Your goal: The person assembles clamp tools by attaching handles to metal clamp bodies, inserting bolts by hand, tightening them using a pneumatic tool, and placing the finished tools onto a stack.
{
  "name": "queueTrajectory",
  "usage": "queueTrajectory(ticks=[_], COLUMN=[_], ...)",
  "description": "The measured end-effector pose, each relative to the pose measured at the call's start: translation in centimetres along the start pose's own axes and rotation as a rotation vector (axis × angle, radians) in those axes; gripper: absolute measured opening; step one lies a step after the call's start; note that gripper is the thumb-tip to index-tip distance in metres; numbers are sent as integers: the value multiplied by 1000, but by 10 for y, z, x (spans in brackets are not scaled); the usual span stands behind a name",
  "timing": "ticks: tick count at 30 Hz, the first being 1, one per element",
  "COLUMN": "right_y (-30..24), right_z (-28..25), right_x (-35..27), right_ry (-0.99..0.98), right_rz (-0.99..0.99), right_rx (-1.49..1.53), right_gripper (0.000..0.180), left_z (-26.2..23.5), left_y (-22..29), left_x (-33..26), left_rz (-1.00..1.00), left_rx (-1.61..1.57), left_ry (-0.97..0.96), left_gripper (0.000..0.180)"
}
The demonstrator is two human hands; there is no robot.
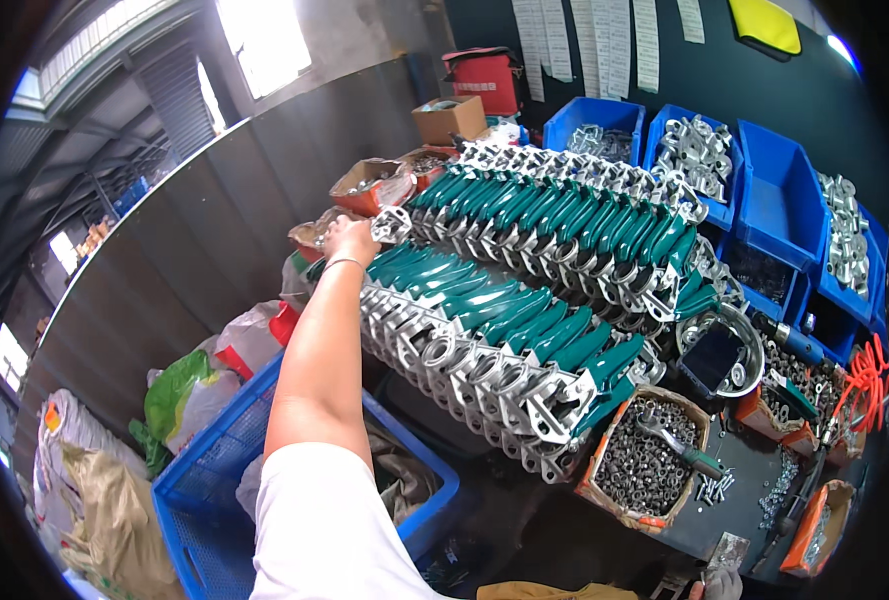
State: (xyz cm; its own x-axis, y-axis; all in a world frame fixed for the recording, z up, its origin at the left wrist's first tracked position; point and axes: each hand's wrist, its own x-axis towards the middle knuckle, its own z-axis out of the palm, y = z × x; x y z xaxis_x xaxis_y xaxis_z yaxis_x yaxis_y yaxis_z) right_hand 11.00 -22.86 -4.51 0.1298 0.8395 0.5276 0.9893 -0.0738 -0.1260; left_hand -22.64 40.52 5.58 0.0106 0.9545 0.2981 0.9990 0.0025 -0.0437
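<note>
My left arm reaches far forward to the left end of the stacked rows of metal castings with glossy green handles point(495, 310). There my left hand point(350, 238) is closed on a silver metal bracket point(392, 225), whose pierced plate sticks out to the right of the fingers. How the fingers wrap round it is partly hidden. At the lower edge, only a small part of my right hand point(722, 583) shows, seemingly in a grey glove, beside a flat metal piece point(730, 550). Its fingers are mostly cut off by the frame.
A box of metal nuts point(640, 470) holds a green-handled ratchet wrench point(685, 447). Blue bins point(780, 190) with metal parts line the back right. A dark phone-like slab point(710, 360) rests on a round metal bowl. A red coiled hose point(870, 385) hangs right; a blue crate point(205, 500) stands left.
</note>
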Motion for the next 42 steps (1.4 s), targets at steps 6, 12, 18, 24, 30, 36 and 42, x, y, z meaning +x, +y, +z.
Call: queueTrajectory(ticks=[6,12,18,24,30,36,42], right_y=[6,5,10,40,38,23,15], right_z=[10,8,15,31,30,32,29], right_x=[-15,-13,-17,-63,-64,-53,-58], right_ry=[-6,-8,-65,-48,-67,-6,27], right_rz=[41,44,49,53,123,101,140], right_rx=[-3,-17,5,58,-43,-87,-162], right_gripper=[14,13,18,11,15,9,5], left_z=[13,34,-12,-8,157,285,299], left_y=[8,-34,-114,-201,-211,-192,-138], left_x=[25,27,-50,-225,-335,-373,-369], left_rz=[3,132,94,-57,-43,138,-117], left_rx=[15,-110,-604,-523,-358,-199,-200], left_ry=[-115,-9,492,-1125,-1224,-800,-807], left_gripper=[56,62,35,31,36,33,33])
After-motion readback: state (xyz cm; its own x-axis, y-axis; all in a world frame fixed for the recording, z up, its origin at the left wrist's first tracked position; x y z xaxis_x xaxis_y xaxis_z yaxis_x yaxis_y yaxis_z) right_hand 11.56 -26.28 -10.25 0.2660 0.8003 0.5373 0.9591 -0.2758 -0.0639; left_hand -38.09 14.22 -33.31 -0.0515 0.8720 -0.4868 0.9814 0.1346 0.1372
